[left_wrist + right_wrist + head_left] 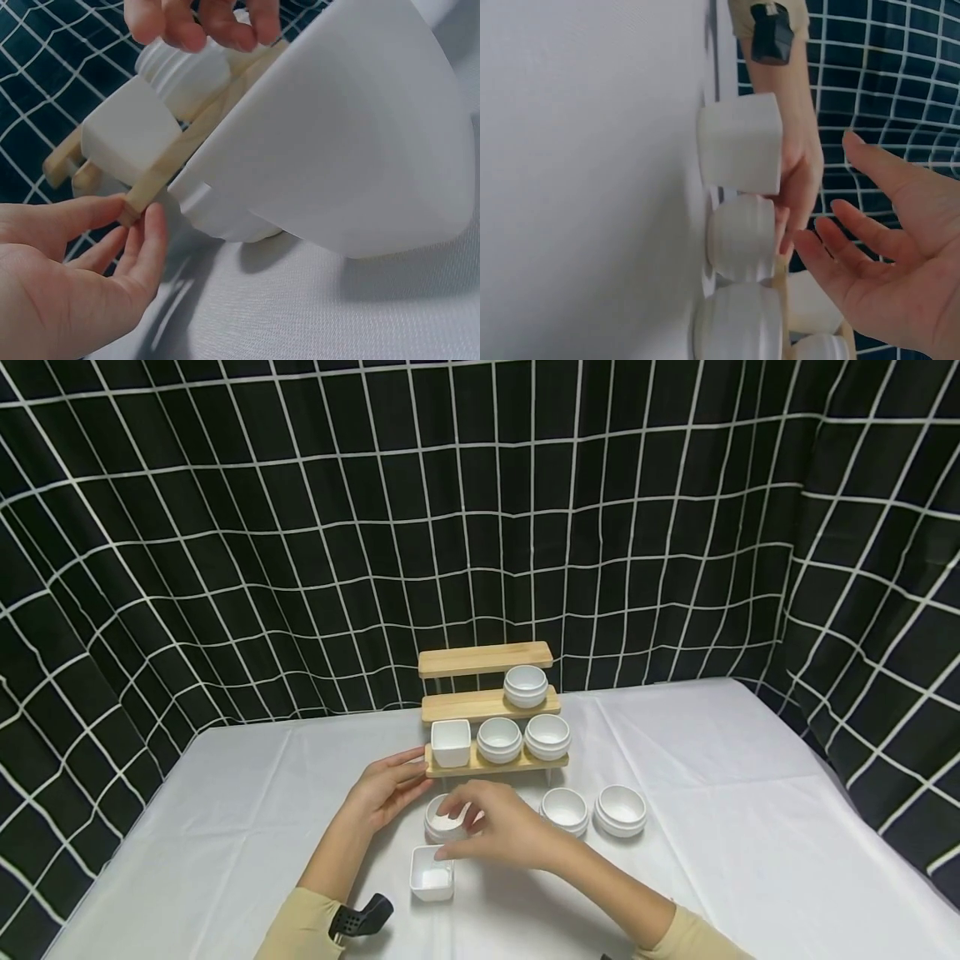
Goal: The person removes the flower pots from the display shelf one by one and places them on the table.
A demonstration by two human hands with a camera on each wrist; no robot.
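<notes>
Shelf (495, 762) has four cups on it, four left on the table; left hand (386, 789) steadies its end with loose fingers, right hand (498, 827) hovers released over the round cup (442, 822)

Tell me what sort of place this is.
Probably a staged recording setup, not a home kitchen: a black cloth backdrop with a white grid hangs around a table under a plain white cloth, where a three-tier wooden rack and small white ceramic cups stand.
</notes>
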